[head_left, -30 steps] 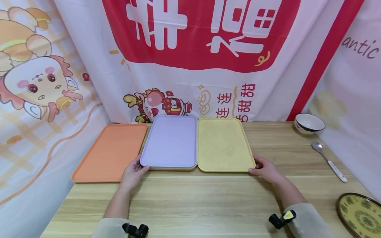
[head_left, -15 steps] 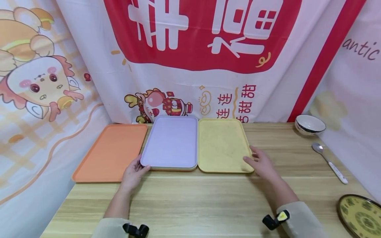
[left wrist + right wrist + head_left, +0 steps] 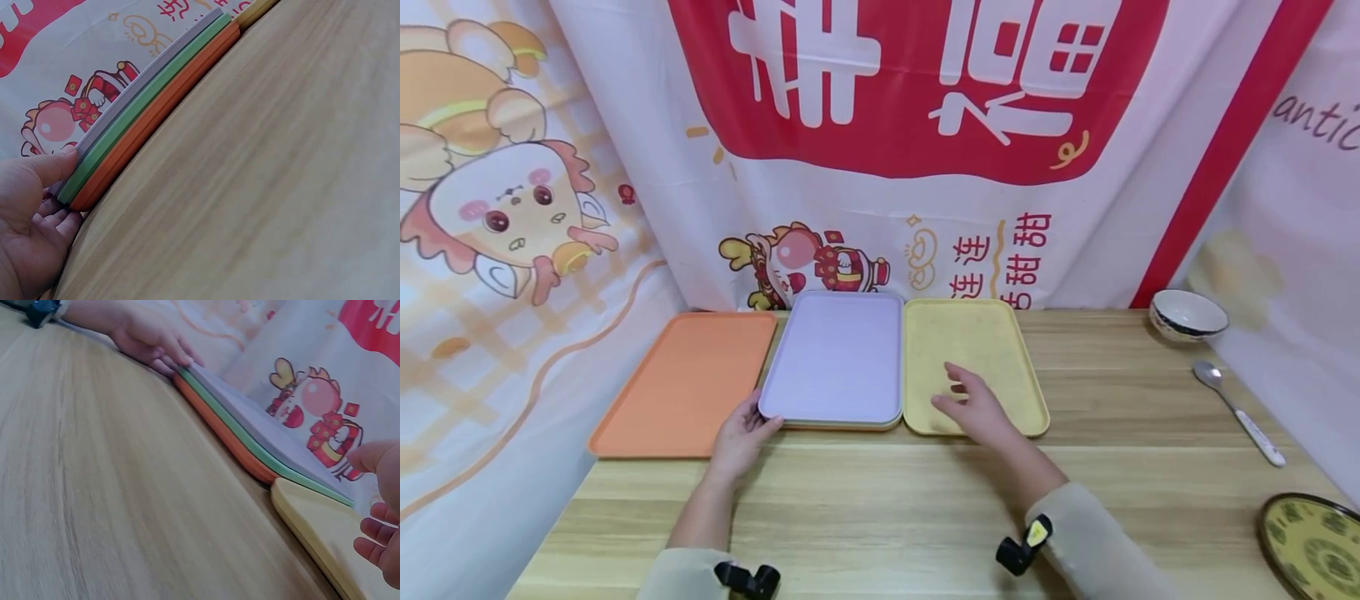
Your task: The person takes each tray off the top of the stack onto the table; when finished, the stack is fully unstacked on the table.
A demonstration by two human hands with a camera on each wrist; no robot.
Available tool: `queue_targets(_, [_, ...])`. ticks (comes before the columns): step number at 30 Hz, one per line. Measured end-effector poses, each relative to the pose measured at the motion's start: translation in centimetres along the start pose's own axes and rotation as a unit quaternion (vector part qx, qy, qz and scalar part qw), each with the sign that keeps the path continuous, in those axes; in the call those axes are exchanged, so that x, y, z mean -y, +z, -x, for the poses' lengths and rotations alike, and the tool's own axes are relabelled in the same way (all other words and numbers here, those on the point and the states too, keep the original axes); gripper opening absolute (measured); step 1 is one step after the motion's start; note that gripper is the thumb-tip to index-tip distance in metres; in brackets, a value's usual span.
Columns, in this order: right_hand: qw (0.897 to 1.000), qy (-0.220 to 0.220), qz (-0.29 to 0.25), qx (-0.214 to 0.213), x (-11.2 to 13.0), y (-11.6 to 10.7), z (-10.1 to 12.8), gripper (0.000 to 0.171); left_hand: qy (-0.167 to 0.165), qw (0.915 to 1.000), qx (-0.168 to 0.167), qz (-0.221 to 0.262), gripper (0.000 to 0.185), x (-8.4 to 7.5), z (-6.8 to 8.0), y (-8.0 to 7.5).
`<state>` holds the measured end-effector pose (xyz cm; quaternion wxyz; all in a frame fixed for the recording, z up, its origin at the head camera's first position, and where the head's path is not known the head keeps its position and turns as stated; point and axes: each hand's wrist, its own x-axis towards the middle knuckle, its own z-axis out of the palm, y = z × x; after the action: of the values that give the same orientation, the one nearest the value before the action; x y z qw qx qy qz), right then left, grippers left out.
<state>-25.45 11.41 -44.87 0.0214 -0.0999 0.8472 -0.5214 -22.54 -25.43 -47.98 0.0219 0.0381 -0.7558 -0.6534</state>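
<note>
A lavender tray (image 3: 835,358) tops a stack, with a green tray (image 3: 134,112) and orange layers (image 3: 156,119) beneath it. At the stack's near left corner, my left hand (image 3: 739,442) grips the edge, thumb at the lavender rim and fingers lower down at the side. Against the stack's right side lies a yellow tray (image 3: 977,342). My right hand (image 3: 981,412) hovers over that tray, fingers spread and holding nothing; the right wrist view shows its thumb and fingertips (image 3: 369,550) apart from the trays.
An orange tray (image 3: 685,383) lies left of the stack, partly behind my left hand. Along the table's right side are a white bowl (image 3: 1189,315), a spoon (image 3: 1240,412) and a patterned yellow plate (image 3: 1318,542). A printed cloth (image 3: 895,192) hangs behind the table.
My right hand has let go of the yellow tray's near right corner and moved left, over that tray. My left hand stays at the stack's corner.
</note>
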Motion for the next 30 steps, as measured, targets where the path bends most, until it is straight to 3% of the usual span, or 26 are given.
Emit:
queue_targets(6, [1.0,0.002,0.018,0.018,0.4,2.5,-0.5,0.067,-0.003,1.0,-0.001,0.001,0.075,-0.1,-0.1,0.1])
queue_targets(12, [0.996,-0.013,0.075,0.039,0.3,4.4,-0.7,0.075,0.006,1.0,-0.004,-0.006,0.071,0.0,-0.3,0.2])
queue_targets(20, [0.99,-0.024,0.135,0.044,0.3,5.2,-0.7,0.076,0.002,1.0,-0.004,-0.007,0.071,0.0,-0.1,0.2])
queue_targets(30, [0.99,-0.011,0.139,0.035,0.6,5.7,-0.7,0.073,0.002,1.0,-0.005,-0.004,0.07,0.0,0.1,0.1])
